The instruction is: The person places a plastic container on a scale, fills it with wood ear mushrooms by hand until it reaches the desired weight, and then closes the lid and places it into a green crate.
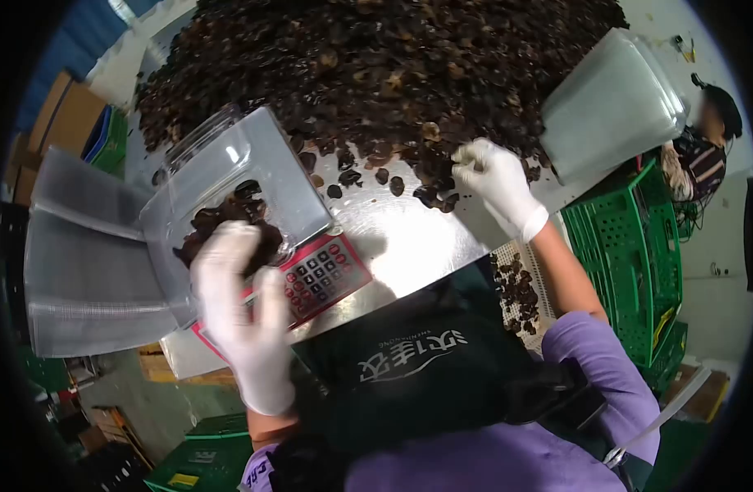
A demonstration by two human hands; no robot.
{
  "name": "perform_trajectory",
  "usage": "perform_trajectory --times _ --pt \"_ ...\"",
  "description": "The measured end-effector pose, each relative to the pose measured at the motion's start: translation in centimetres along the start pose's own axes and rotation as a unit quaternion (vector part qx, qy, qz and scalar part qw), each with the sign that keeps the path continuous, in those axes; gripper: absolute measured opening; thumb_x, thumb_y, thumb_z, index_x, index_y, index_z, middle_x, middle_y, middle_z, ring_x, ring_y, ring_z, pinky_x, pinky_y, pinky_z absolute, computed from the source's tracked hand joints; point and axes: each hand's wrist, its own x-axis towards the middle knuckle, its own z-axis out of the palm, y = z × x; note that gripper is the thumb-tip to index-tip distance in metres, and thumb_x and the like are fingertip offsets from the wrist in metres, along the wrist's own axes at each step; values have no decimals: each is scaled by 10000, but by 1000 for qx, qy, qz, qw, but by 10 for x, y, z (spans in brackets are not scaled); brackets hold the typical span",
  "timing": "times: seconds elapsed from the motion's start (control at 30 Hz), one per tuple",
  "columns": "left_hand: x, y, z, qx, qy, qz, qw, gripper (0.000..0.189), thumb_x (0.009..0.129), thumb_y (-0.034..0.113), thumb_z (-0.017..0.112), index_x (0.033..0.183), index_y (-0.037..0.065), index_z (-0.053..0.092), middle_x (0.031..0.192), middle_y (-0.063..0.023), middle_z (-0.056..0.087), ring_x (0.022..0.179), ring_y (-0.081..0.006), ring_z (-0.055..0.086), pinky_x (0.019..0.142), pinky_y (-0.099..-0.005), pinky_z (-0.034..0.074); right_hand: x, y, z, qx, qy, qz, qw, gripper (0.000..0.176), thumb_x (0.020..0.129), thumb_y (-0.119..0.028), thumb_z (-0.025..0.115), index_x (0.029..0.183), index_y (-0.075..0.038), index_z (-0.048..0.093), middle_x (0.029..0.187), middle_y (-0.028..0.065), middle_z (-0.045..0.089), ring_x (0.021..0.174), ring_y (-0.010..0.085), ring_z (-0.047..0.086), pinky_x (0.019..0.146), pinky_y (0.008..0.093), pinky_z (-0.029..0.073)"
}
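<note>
My left hand [243, 316], in a white glove and smeared by motion, reaches over a clump of dark wood ear mushrooms [208, 225] in a clear plastic container [167, 209]. Its thumb stands apart from the fingers; whether it grips any mushrooms I cannot tell. Under the container is a scale with a silver platform [288, 180] and a red keypad panel [323, 275]. My right hand [501, 182], also white-gloved, hovers at the near edge of a large wood ear pile [376, 74], fingers curled together. Loose mushroom pieces [397, 186] lie beside it on the metal table [417, 246].
A translucent bin [610, 107] leans at the pile's right edge. Green crates [622, 254] stand on the right, near another person [704, 148]. Below my right forearm sits a white perforated basket [544, 299] with mushroom bits. Cardboard boxes [77, 115] are at far left.
</note>
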Motion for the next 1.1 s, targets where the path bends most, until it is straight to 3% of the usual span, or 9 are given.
perform_trajectory --times 0.13,0.2,0.4,0.53,0.7,0.83,0.9,0.97,1.1 --pt "-19 15 97 -126 -245 -65 959 380 806 7 645 1184 -2 612 1215 -186 602 1138 -338 582 975 -403 466 -52 7 38 -31 25 -12 999 335 761 -271 761 990 -56 645 951 121 606 819 295 652 709 394 538" --pt "-17 -4 158 30 -242 37 969 392 824 103 665 1206 28 617 1249 -195 580 1169 -339 552 950 -415 483 -57 18 64 -61 34 5 998 305 770 -267 753 935 -51 614 974 131 560 839 310 626 695 410 527" --pt "-6 -4 226 161 -301 7 940 441 732 261 765 1121 75 667 1240 -181 564 1121 -333 541 870 -413 509 -71 41 45 205 87 80 972 132 798 -82 710 743 -49 594 793 53 589 644 144 559 649 267 481" --pt "-15 -15 246 100 -222 -11 970 242 729 217 754 833 52 611 956 -128 543 961 -322 541 760 -424 497 -69 81 25 669 11 129 732 94 866 9 626 887 -68 577 930 75 643 795 123 595 726 257 512" --pt "-24 -26 256 128 -195 13 972 127 736 30 638 807 50 534 885 -127 511 869 -314 548 729 -430 485 -51 74 24 753 -34 144 641 534 829 -4 648 1334 -63 485 1119 82 610 898 156 649 731 233 513" --pt "-17 -32 255 -4 -150 -95 984 232 708 -79 606 896 41 540 948 -124 532 905 -318 570 777 -408 495 -28 51 45 588 -23 196 785 355 791 1 719 1136 -45 651 994 24 606 854 129 618 758 229 504" --pt "0 -24 251 47 -108 -38 992 409 714 -37 592 1099 100 600 1057 -143 504 929 -319 587 752 -416 515 -20 43 57 259 67 81 960 302 756 -12 741 1049 -33 671 888 45 627 802 137 630 736 258 511" --pt "10 -13 249 62 -159 -81 982 480 720 -21 609 1182 111 607 1123 -147 498 973 -321 591 779 -410 526 -17 34 61 105 95 54 988 228 748 -23 737 965 -45 672 855 88 617 760 180 626 705 285 507" --pt "13 -18 259 102 -216 -22 971 339 739 27 651 1067 100 612 1084 -125 513 952 -329 603 789 -398 513 -22 44 72 161 76 53 983 157 757 -31 727 897 -50 660 839 91 603 739 211 620 678 293 495"
